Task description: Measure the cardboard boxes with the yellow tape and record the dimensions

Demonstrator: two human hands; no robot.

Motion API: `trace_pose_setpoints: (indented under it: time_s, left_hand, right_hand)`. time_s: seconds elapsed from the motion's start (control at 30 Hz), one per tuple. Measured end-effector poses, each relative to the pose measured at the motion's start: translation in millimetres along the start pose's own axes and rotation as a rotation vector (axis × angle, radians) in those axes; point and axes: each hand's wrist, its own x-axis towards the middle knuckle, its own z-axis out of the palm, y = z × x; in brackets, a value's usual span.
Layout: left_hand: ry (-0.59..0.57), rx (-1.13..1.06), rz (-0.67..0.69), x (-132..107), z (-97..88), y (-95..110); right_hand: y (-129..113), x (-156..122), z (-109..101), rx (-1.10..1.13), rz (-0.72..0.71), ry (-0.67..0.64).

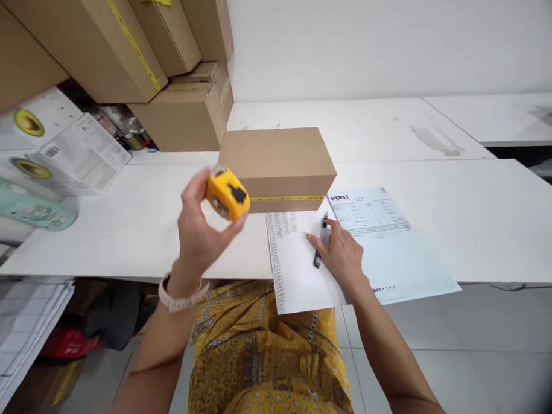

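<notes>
My left hand [198, 228] is raised above the white table [134, 226] and its fingers are wrapped round a yellow tape measure [226, 194]. Just behind it stands a brown cardboard box [277, 162] with a yellow tape stripe along its front. My right hand [340, 251] rests on the printed paper sheets [392, 247] at the table's front edge, fingers lying on a black pen [320, 242]. Whether the fingers grip the pen or only touch it is unclear.
Large cardboard boxes [128, 39] are stacked at the back left, with white product cartons [65, 151] and a green tube [26, 207] beside them. A stack of paper [13, 324] lies lower left. More white tabletops [501, 115] extend to the right.
</notes>
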Motion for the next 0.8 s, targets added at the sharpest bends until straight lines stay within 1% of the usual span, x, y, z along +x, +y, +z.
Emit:
trace_pose_setpoints:
  time_s: [0.1, 0.17, 0.23, 0.3, 0.33, 0.4, 0.47, 0.5, 0.53, 0.57, 0.6, 0.63, 0.67, 0.73, 0.77, 0.8]
  left_hand:
    - [-0.068, 0.083, -0.013, 56.7, 19.2, -21.7]
    - [-0.137, 0.116, -0.024, 81.6, 36.0, -34.8]
    - [-0.195, 0.126, -0.044, 94.4, 51.3, -45.1]
    - [-0.205, 0.127, -0.059, 93.8, 61.3, -49.3]
    - [-0.181, 0.130, -0.057, 87.9, 64.1, -48.2]
    - [-0.096, 0.136, -0.029, 63.8, 66.4, -39.3]
    - [-0.030, 0.118, 0.035, 25.6, 67.8, -24.5]
    - [-0.053, 0.083, 0.077, 3.5, 69.1, -16.5]
    - [-0.109, 0.030, 0.120, -18.9, 70.8, -9.0]
    - [-0.186, -0.024, 0.135, -40.2, 72.6, -2.8]
    - [-0.273, -0.056, 0.131, -59.0, 74.2, 1.8]
    - [-0.388, -0.059, 0.120, -74.4, 75.2, 4.7]
    - [-0.509, -0.048, 0.108, -86.0, 75.4, 5.9]
    - [-0.730, -0.003, 0.096, -98.2, 73.2, 4.0]
    - [-0.812, 0.012, 0.099, -100.2, 71.0, 1.6]
    - [-0.871, 0.018, 0.107, -100.7, 68.4, -1.2]
  right_hand:
    - [-6.3, 1.7, -6.7, -0.050, -0.036, -0.074]
    - [-7.9, 3.9, -10.9, -0.079, -0.044, -0.105]
    - [-6.3, 5.2, -14.3, -0.087, -0.040, -0.117]
    - [-0.8, 3.0, -18.3, 0.016, -0.024, -0.114]
    - [3.4, -0.1, -21.0, 0.142, -0.015, -0.112]
    - [13.0, -9.8, -28.2, 0.520, -0.011, -0.137]
    - [21.4, -21.5, -35.8, 0.916, -0.042, -0.210]
    - [24.1, -26.7, -38.8, 1.056, -0.059, -0.242]
    - [25.2, -30.7, -40.8, 1.146, -0.071, -0.262]
    - [24.5, -33.4, -41.4, 1.193, -0.080, -0.267]
    - [22.1, -34.6, -40.5, 1.208, -0.085, -0.253]
    - [18.1, -34.2, -38.0, 1.204, -0.085, -0.225]
    - [12.6, -32.4, -34.0, 1.193, -0.080, -0.192]
    - [-1.2, -26.0, -22.6, 1.184, -0.056, -0.116]
    - [-9.0, -21.9, -16.0, 1.194, -0.039, -0.094]
    - [-16.9, -17.7, -9.3, 1.215, -0.026, -0.099]
